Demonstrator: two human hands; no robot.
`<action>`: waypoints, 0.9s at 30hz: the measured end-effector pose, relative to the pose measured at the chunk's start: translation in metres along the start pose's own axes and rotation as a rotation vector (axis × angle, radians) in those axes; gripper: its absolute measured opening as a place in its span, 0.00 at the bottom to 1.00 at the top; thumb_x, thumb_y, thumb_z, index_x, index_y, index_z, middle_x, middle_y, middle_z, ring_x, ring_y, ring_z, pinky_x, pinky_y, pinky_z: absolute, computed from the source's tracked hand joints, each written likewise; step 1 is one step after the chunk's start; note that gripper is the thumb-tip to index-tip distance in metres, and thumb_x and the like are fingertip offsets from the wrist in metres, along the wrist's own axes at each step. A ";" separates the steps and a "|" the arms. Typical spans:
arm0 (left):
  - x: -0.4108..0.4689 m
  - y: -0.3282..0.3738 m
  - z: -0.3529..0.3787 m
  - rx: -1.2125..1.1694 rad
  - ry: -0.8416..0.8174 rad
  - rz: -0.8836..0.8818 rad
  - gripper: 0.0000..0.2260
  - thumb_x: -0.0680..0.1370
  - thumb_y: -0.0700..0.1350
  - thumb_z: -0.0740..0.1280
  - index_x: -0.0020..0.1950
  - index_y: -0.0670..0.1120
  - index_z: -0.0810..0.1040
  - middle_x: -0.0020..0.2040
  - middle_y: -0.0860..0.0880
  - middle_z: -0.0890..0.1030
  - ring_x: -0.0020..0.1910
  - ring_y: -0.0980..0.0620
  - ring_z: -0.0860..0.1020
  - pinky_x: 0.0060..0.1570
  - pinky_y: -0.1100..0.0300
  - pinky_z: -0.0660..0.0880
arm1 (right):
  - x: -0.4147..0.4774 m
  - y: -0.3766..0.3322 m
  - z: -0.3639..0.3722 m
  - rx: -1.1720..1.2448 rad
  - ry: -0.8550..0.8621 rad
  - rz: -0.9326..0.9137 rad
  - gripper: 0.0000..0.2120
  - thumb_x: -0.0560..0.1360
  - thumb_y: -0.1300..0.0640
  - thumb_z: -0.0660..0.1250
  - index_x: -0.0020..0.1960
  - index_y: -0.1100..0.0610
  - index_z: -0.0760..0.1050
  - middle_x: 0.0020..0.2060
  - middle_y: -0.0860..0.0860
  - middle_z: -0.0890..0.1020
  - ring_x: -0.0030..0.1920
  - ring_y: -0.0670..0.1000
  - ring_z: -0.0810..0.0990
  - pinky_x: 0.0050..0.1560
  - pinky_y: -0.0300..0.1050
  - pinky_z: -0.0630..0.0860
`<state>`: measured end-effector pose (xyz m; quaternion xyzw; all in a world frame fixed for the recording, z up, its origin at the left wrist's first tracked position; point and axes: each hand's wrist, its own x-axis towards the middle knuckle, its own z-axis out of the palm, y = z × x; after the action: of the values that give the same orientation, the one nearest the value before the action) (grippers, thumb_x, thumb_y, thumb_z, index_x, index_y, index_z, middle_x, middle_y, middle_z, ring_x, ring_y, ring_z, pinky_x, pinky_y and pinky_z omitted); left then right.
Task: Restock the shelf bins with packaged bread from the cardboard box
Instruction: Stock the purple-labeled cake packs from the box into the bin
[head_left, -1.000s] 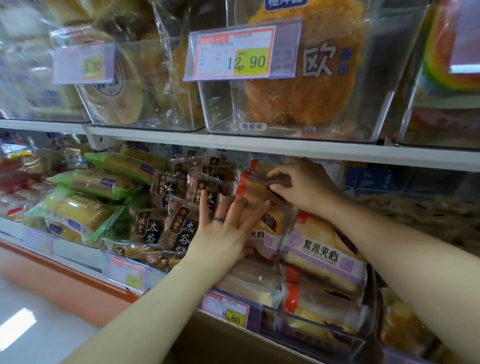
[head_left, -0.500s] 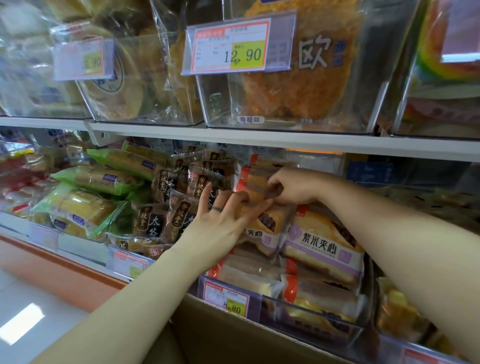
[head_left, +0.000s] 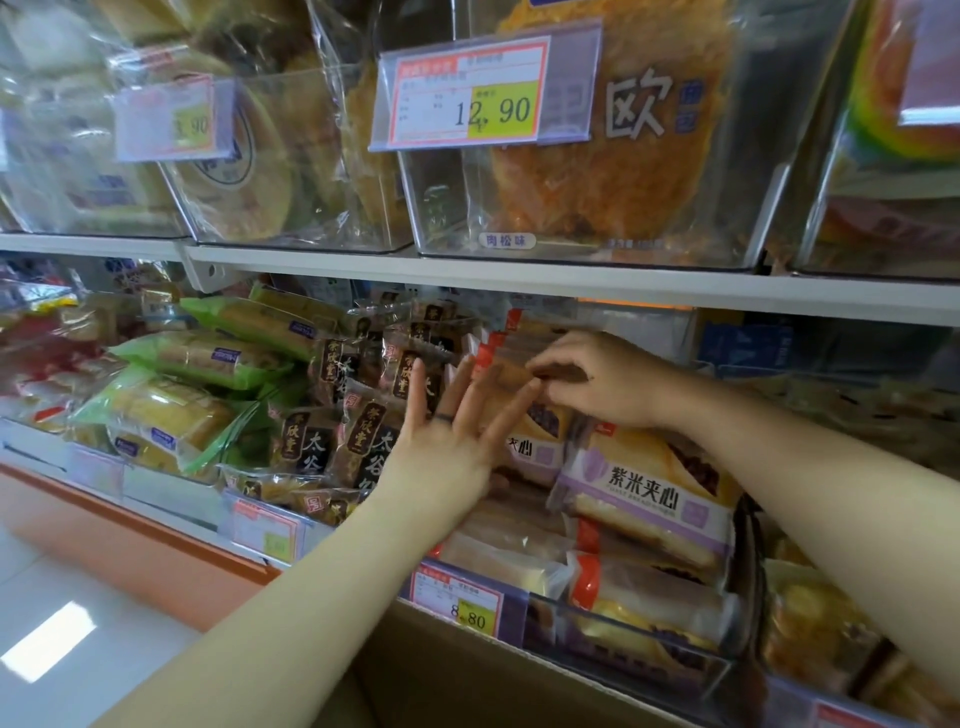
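Straightening stock on a shop's lower shelf, as the head camera sees it: a person's left hand (head_left: 452, 436) lies flat against the leaning row of purple-labelled bread packs (head_left: 649, 499) in the clear shelf bin (head_left: 550, 629). Its fingers (head_left: 511, 410) are straight and spread and grip nothing. The right hand (head_left: 608, 384) reaches to the back of the same row, thumb and forefinger pinching the top edge of the rear bread pack (head_left: 511, 370).

The bin, marked by an 8.80 price tag (head_left: 457, 605), holds packs stacked from front to back, just beside a bin of dark-wrapped cakes (head_left: 363, 441). The cardboard box (head_left: 467, 680) sits below the shelf edge; only its outer wall shows, so what it still holds cannot be told.

The step in hand appears to be seating a pack at the rear while the left palm steadies the row. The next move probably calls for letting go of the pinch once the pack stands square and easing the left hand away without toppling the row. Both hands could then drop to the box for more bread.
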<state>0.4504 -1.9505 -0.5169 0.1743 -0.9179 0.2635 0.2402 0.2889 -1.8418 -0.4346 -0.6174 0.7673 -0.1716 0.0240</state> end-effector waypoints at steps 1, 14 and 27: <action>-0.004 -0.004 -0.004 -0.017 -0.013 -0.019 0.32 0.71 0.56 0.54 0.74 0.47 0.63 0.67 0.36 0.73 0.66 0.35 0.72 0.61 0.26 0.53 | -0.004 -0.001 0.000 -0.037 -0.071 0.008 0.23 0.73 0.45 0.67 0.67 0.46 0.71 0.68 0.50 0.68 0.69 0.52 0.65 0.69 0.51 0.63; 0.025 0.002 -0.007 -0.113 -0.082 -0.079 0.29 0.69 0.60 0.63 0.67 0.47 0.75 0.51 0.39 0.79 0.46 0.38 0.79 0.58 0.35 0.71 | -0.012 -0.008 0.036 -0.481 0.069 0.046 0.36 0.72 0.52 0.70 0.73 0.57 0.55 0.70 0.54 0.62 0.69 0.57 0.62 0.63 0.54 0.66; 0.050 -0.002 -0.021 -0.302 -0.456 -0.107 0.47 0.74 0.64 0.65 0.75 0.54 0.31 0.77 0.51 0.33 0.74 0.45 0.31 0.65 0.30 0.31 | 0.020 0.019 0.023 -0.017 -0.036 0.282 0.49 0.61 0.20 0.54 0.76 0.43 0.54 0.76 0.48 0.53 0.74 0.56 0.58 0.72 0.57 0.59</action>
<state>0.4180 -1.9500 -0.4736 0.2393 -0.9666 0.0647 0.0644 0.2725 -1.8629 -0.4582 -0.5066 0.8473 -0.1490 0.0566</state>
